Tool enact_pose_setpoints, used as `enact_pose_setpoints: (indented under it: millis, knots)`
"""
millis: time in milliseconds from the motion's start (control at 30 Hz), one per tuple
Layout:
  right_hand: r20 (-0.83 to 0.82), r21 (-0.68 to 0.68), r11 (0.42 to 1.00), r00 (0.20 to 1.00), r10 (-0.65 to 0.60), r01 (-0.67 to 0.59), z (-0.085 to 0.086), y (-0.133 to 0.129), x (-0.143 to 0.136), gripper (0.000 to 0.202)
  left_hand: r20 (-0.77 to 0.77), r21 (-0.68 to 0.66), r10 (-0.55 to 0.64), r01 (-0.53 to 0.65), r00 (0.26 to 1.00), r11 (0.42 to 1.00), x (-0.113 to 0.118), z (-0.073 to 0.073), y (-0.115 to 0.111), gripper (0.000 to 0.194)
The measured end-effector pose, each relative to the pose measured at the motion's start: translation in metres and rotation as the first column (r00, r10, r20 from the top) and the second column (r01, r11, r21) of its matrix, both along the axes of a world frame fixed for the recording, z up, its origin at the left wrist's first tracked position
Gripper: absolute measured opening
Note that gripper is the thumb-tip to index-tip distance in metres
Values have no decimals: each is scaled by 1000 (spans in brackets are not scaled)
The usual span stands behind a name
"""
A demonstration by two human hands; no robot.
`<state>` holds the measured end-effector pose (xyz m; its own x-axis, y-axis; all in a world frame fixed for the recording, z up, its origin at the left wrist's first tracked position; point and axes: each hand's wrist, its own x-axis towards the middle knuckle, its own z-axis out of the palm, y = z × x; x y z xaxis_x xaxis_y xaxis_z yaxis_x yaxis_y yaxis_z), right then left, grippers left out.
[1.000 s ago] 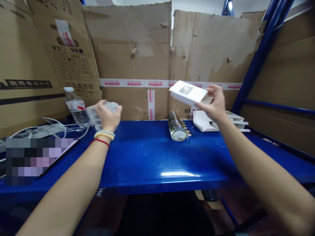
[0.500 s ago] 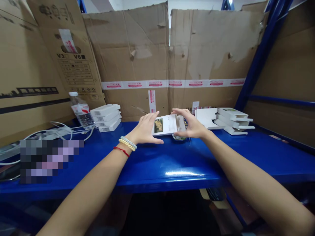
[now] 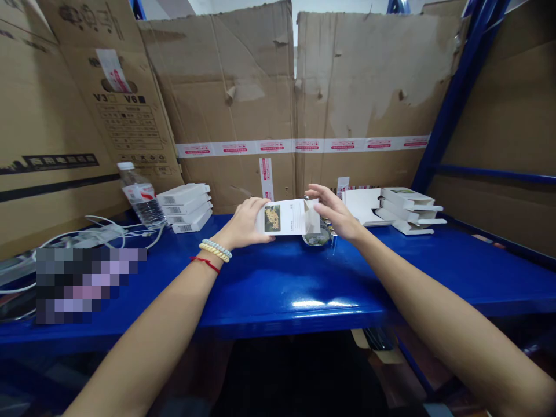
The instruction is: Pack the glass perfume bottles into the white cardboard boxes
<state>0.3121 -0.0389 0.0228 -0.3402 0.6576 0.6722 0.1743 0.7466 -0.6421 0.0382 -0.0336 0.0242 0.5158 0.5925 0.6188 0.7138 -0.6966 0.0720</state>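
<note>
A white cardboard box (image 3: pixel 292 218) with a picture of yellow flowers is held above the blue table by my left hand (image 3: pixel 247 223), its fingers closed around the left end. The box's right end stands open, with a flap sticking out. Beside that flap my right hand (image 3: pixel 336 214) has its fingers apart and holds nothing; whether a fingertip touches the flap I cannot tell. Behind and below the box, partly hidden, a clear container (image 3: pixel 317 237) with something dark green inside rests on the table, with small shiny items (image 3: pixel 332 230) next to it.
A stack of white boxes (image 3: pixel 186 207) and a tilted water bottle (image 3: pixel 143 196) stand at the left, near white cables (image 3: pixel 125 231). More white boxes with open flaps (image 3: pixel 408 209) are stacked at the right, beside a white sheet or box (image 3: pixel 362 207). Cardboard panels (image 3: pixel 234 104) wall the table's back.
My right hand has let go of the box's open end and its fingers have spread. The box has shifted slightly left in my left hand, uncovering more of the clear container.
</note>
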Motion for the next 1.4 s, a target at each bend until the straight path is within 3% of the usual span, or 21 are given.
enact_pose_setpoints:
  millis: [100, 300, 700, 900, 1200, 1400]
  knots:
    - [-156, -180, 973, 981, 117, -144, 3, 0, -1, 46, 38, 38, -66, 64, 997, 997, -1, 0, -1, 84]
    - [-191, -234, 927, 949, 250, -291, 6, -12, -9, 45, 63, 76, -79, 74, 995, 994, -2, -5, 2, 92]
    - [-264, -288, 908, 937, 229, -303, 4, -15, -15, 38, 70, 80, -97, 91, 993, 993, 2, -7, 0, 95]
    - [-242, -275, 925, 950, 197, -262, 3, -15, -15, 39, 60, 87, -92, 86, 994, 992, 4, -6, -3, 94]
    - [-299, -298, 919, 939, 168, -260, 5, -12, -11, 41, 97, 218, -119, 96, 988, 971, 12, -2, -10, 88]
    - [-291, -328, 911, 944, 152, -248, 5, -11, -9, 43, 85, 233, -151, 128, 985, 964, 14, 0, -14, 83]
